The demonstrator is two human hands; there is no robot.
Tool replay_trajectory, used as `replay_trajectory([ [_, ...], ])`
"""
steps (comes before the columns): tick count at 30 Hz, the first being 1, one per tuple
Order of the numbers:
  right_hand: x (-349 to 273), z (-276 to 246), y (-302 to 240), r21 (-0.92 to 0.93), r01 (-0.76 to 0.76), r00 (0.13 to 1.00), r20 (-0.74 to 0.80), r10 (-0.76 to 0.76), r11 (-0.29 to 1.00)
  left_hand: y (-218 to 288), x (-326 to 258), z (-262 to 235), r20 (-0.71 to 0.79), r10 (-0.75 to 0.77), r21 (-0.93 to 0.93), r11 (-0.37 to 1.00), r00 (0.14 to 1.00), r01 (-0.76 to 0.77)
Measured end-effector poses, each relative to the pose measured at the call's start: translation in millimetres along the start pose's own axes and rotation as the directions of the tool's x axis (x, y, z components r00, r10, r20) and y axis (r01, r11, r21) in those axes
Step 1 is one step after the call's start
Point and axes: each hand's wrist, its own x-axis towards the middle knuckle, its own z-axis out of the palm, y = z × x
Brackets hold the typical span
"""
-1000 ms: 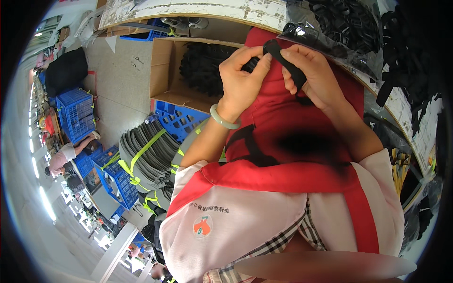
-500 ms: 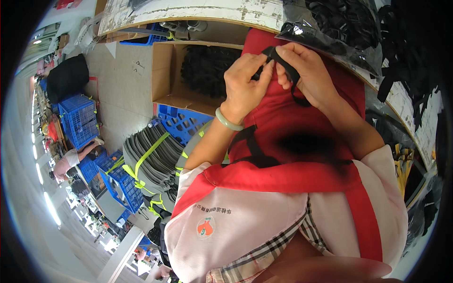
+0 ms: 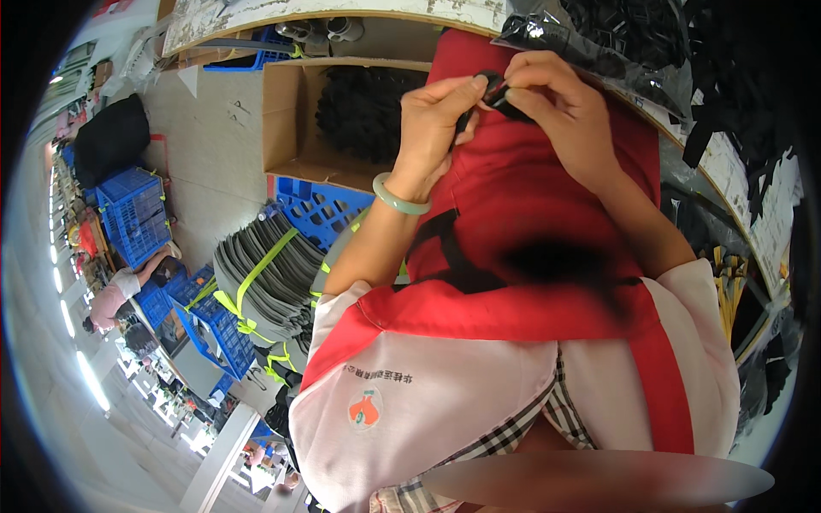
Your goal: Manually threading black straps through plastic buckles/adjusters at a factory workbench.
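Note:
A short black strap point(image 3: 463, 122) is held in front of me, above the red apron point(image 3: 547, 179) over my lap. My left hand point(image 3: 432, 115), with a pale green bangle point(image 3: 400, 198) at its wrist, pinches the strap near a small dark rounded piece. Close beside it, my right hand point(image 3: 564, 107) pinches another dark part between thumb and fingers. The two sets of fingertips nearly meet. Whether the small dark piece is a buckle or a fold of the strap I cannot tell, since fingers partly cover it.
Left of my lap stands an open cardboard box point(image 3: 286, 120) with a heap of black pieces point(image 3: 361, 115). A worn white table point(image 3: 342, 15) curves around ahead and right, bearing a clear plastic bag point(image 3: 556, 38) of black parts. Blue crates point(image 3: 135, 214) and stacked grey pieces point(image 3: 261, 269) are at left.
The strap end that hung below my right hand no longer shows there; black strap now lies in my left hand. My right hand has turned and moved slightly upward.

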Motion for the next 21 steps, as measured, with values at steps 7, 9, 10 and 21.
replay_trajectory([
  [7, -3, -16, -9, 0.146, -0.589, 0.802, 0.228, 0.552, 0.795, -1, -2, 4, -0.060, 0.308, 0.272, 0.920, 0.949, -0.282],
  [9, -6, -17, -7, 0.158, -0.604, 0.794, 0.209, 0.571, 0.782, -2, -6, 7, -0.050, 0.285, 0.283, 0.923, 0.957, -0.260],
  [10, -7, -17, -8, 0.142, -0.603, 0.793, 0.214, 0.571, 0.785, -4, -8, 7, -0.050, 0.283, 0.282, 0.924, 0.958, -0.258],
  [21, 5, -18, 17, 0.386, -0.832, 0.554, 0.600, 0.577, 0.398, -1, -8, -11, 0.174, 0.379, 0.327, 0.849, 0.909, -0.416],
])
